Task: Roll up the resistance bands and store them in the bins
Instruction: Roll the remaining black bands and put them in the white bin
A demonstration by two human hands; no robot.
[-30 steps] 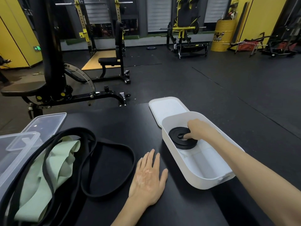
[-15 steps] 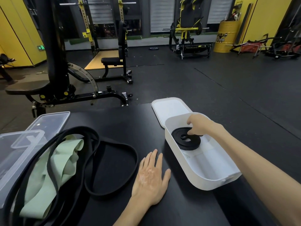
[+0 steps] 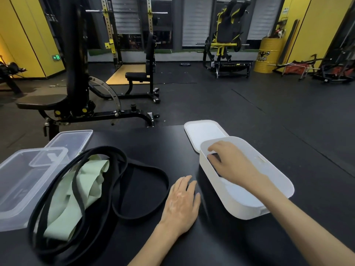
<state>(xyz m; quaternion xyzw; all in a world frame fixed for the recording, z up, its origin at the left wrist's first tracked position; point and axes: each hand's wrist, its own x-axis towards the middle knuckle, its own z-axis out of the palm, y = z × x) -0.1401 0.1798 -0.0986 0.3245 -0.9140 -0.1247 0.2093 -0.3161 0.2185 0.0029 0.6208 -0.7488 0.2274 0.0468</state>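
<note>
— Bins counted?
— Two: one white bin (image 3: pixel 215 189) right of centre, one clear bin (image 3: pixel 19 189) at left; one white lid (image 3: pixel 203 131) and one clear lid (image 3: pixel 71 139) are laid behind them.
— Bands?
— One rolled black band (image 3: pixel 212 158) is seen in the white bin under the right grip (image 3: pixel 234 167); whether it is grasped cannot be told. One green band (image 3: pixel 63 204) and tangled black loops (image 3: pixel 138 214) are spread lower left. The left grip (image 3: pixel 182 204) is laid flat, released, on the tabletop (image 3: pixel 153 143).

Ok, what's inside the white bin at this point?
The right hand reaches into the white bin and covers a black band, of which only a dark sliver shows beside the fingers. White floor shows at the near end. Whether the fingers grip the band is hidden.
</note>
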